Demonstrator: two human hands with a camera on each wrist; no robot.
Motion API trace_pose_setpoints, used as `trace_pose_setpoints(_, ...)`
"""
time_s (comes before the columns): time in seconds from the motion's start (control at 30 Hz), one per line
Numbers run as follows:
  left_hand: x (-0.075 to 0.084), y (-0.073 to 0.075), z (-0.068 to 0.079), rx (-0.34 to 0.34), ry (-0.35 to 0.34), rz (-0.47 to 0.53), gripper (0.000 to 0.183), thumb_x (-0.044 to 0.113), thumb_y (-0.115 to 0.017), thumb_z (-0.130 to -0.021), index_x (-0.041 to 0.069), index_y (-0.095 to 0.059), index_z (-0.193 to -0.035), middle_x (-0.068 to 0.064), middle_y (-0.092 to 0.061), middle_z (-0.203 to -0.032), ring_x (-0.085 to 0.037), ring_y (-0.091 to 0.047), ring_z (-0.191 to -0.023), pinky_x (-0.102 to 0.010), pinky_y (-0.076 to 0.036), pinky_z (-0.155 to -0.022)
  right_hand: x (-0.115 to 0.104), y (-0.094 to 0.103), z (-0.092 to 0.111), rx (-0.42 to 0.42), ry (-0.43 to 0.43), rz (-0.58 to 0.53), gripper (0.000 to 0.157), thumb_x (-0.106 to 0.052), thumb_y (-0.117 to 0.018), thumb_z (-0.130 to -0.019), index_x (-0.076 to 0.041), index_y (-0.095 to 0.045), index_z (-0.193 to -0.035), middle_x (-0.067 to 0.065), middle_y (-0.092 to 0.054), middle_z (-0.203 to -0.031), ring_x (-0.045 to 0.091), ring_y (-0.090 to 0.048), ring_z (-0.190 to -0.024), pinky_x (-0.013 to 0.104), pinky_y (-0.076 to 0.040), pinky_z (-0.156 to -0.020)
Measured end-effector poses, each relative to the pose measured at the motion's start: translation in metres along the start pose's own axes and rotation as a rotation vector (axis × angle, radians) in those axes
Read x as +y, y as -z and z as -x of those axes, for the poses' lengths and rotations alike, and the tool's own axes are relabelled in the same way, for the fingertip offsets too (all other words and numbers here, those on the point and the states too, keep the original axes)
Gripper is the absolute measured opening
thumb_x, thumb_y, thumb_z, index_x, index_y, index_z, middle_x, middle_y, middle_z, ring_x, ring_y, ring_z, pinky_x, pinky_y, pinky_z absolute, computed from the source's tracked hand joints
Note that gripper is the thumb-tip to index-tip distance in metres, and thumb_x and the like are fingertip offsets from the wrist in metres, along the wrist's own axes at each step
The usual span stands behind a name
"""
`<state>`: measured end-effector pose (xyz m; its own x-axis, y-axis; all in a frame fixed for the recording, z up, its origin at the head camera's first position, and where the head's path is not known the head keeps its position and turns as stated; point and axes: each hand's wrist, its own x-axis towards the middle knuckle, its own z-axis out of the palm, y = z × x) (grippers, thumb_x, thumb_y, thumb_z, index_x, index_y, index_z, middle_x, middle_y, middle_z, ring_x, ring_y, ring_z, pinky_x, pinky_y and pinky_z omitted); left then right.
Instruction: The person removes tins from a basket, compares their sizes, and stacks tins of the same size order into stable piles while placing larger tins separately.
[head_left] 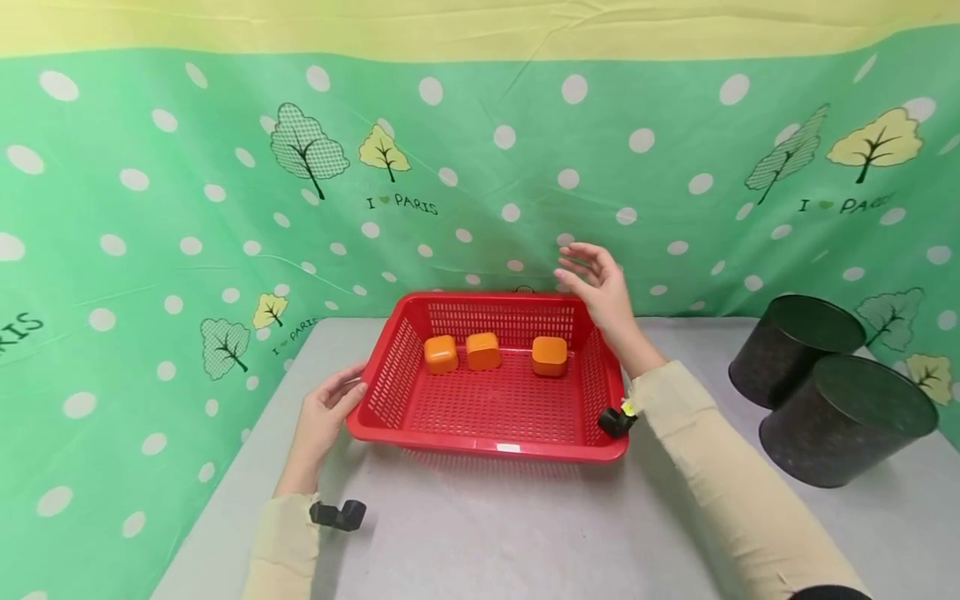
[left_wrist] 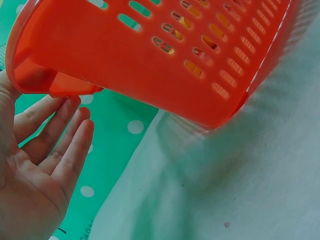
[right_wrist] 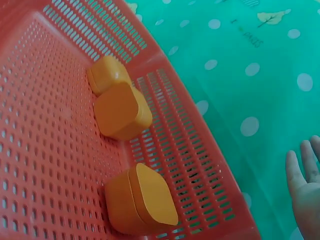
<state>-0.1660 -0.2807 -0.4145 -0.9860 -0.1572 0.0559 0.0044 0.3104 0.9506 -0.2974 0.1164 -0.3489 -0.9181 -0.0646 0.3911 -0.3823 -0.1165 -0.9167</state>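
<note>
A red plastic basket (head_left: 495, 449) with slotted walls sits at the middle of the table. Inside it, along the far wall, are three small orange rounded boxes: a left one (head_left: 441, 355), a middle one (head_left: 483, 352) and a right one (head_left: 550, 357). My left hand (head_left: 321, 421) holds the basket's left rim, with the fingers (left_wrist: 70, 145) below the rim and the thumb partly hidden by it. Above the far right corner, my right hand (head_left: 602, 292) is raised with loosely bent fingers, holding nothing and apart from the basket in the right wrist view.
Two dark round bins (head_left: 798, 346) (head_left: 847, 421) stand side by side on the right of the grey-white table (head_left: 450, 533). A green dotted cloth (head_left: 480, 167) with printed trees hangs behind the table and along its sides.
</note>
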Motion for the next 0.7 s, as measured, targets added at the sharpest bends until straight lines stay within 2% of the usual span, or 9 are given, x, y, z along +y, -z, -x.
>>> trace_pose_setpoints(0.13, 0.000, 0.000, 0.001, 0.009, -0.003, 0.008, 0.050, 0.027, -0.063, -0.099, 0.003, -0.052, -0.142, -0.014, -0.060, -0.139, 0.012, -0.060, -0.105, -0.009, -0.051, -0.088, 0.007, -0.005, -0.003, -0.044, 0.008, -0.018, 0.046, -0.005, -0.065, -0.095, -0.002, -0.048, -0.138, 0.019, -0.052, -0.142, 0.034, -0.051, -0.133, 0.018, -0.053, -0.093)
trace_pose_setpoints(0.23, -0.001, 0.000, 0.001, 0.007, -0.006, -0.001, 0.052, 0.029, -0.063, -0.099, 0.003, -0.052, -0.143, -0.014, -0.060, -0.140, 0.013, -0.059, -0.106, -0.009, -0.050, -0.088, 0.010, -0.011, -0.002, -0.103, -0.023, 0.013, 0.048, -0.004, -0.066, -0.094, -0.001, -0.048, -0.138, 0.022, -0.052, -0.142, 0.032, -0.053, -0.131, 0.019, -0.052, -0.096)
trace_pose_setpoints(0.5, -0.002, 0.000, -0.002, 0.014, -0.007, 0.009, 0.050, 0.030, -0.063, -0.099, 0.006, -0.053, -0.142, 0.013, -0.064, -0.123, 0.013, -0.060, -0.107, -0.010, -0.051, -0.089, 0.016, -0.014, 0.004, -0.372, -0.191, 0.166, 0.051, -0.004, -0.067, -0.093, 0.005, -0.046, -0.139, 0.028, -0.054, -0.139, 0.041, -0.054, -0.130, 0.021, -0.053, -0.094)
trace_pose_setpoints(0.57, -0.002, 0.000, -0.001, 0.014, -0.008, 0.007, 0.050, 0.030, -0.063, -0.099, 0.006, -0.053, -0.142, 0.015, -0.064, -0.122, 0.013, -0.060, -0.107, -0.010, -0.051, -0.088, 0.017, -0.012, 0.004, -0.424, -0.229, 0.213, 0.051, -0.003, -0.068, -0.092, 0.006, -0.048, -0.139, 0.029, -0.053, -0.139, 0.043, -0.054, -0.129, 0.024, -0.054, -0.094)
trace_pose_setpoints(0.7, -0.003, 0.000, -0.001, 0.016, -0.005, 0.001, 0.051, 0.030, -0.064, -0.098, 0.006, -0.053, -0.142, 0.017, -0.064, -0.121, 0.012, -0.060, -0.106, -0.010, -0.051, -0.087, 0.020, -0.009, 0.004, -0.492, -0.299, 0.328, 0.052, -0.003, -0.071, -0.090, 0.006, -0.050, -0.137, 0.029, -0.055, -0.138, 0.043, -0.055, -0.128, 0.036, -0.054, -0.099)
